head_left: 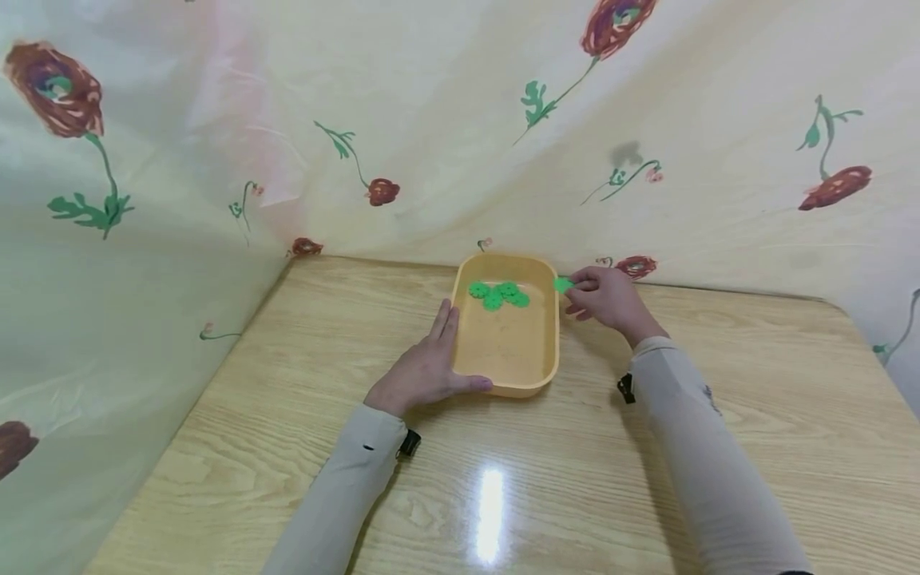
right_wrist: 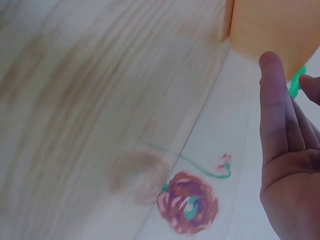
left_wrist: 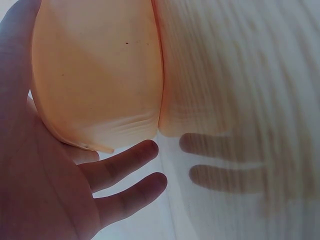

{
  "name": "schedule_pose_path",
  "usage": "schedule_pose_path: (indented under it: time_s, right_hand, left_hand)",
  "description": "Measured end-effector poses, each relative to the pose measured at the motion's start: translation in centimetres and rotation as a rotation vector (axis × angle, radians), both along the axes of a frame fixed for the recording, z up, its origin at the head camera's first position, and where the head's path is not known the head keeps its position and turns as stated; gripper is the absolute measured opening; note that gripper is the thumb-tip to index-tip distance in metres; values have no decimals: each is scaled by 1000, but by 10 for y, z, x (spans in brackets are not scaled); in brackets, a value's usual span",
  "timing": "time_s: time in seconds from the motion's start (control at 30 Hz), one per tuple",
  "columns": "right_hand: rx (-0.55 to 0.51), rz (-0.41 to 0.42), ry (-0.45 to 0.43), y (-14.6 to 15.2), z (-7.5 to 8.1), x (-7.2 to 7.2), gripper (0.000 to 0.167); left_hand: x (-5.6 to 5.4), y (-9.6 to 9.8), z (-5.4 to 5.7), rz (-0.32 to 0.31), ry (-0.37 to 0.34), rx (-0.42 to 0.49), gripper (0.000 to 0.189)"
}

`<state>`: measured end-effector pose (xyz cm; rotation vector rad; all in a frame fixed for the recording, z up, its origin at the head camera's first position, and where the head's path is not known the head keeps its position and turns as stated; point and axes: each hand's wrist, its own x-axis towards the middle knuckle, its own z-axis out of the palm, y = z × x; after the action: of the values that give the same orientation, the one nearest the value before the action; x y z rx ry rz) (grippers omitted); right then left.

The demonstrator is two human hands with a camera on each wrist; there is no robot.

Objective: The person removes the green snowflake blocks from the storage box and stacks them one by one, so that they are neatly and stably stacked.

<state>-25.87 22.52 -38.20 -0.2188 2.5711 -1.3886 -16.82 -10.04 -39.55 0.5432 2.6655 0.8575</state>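
A shallow orange plastic tray [head_left: 506, 351] with rounded corners sits on the wooden table near its back edge. Several small green flower-shaped pieces [head_left: 493, 299] lie clustered at the tray's far end. My left hand [head_left: 424, 371] rests against the near left corner, fingers straight along the side and thumb along the front rim. In the left wrist view, two fingers [left_wrist: 122, 167] extend past the tray's wall [left_wrist: 100, 75]. Just outside the right rim, my right hand [head_left: 607, 299] pinches another green flower-shaped piece [head_left: 563, 284] between thumb and fingertips. The right wrist view shows only its edge.
Behind the table [head_left: 747, 383] hangs a cream cloth [head_left: 431, 96] printed with red flowers and green stems, close to the tray's far end. The cloth continues along the left side. A bright light reflection [head_left: 490, 515] shows on the tabletop in front.
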Motion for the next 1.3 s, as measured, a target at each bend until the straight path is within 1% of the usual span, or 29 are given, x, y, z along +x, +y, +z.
schedule_pose_path:
  time_s: [0.07,0.27,0.43,0.53,0.6,0.7,0.83,1.03,1.3]
  right_hand:
    - [18,-16,2,7,-1,2,40]
    - [27,-78,-16,28,-5,8,44]
    - [40,-112,-25,43,-10,11,43]
    - [66,-106,-34,51,-17,12,40]
    - [102,-104,-36,58,-22,13,40]
    - [137,-114,-47,66,-29,14,39]
    - [193,-112,-27,74,-37,15,38]
    - [256,-64,38,71,-41,16,38]
    - [319,-52,62,68,-43,19,37]
  left_hand:
    - [0,0,0,0,1,1,132]
    - [1,1,1,5,-1,9,131]
    - [1,1,0,9,4,-3,132]
    - [1,0,0,10,1,-14,133]
    - [1,0,0,9,-2,-18,134]
    - [1,0,0,8,-2,-15,134]
    - [1,1,0,10,3,-18,134]
    - [2,0,0,12,14,-32,134]
    - [2,-1,-1,4,8,-13,134]
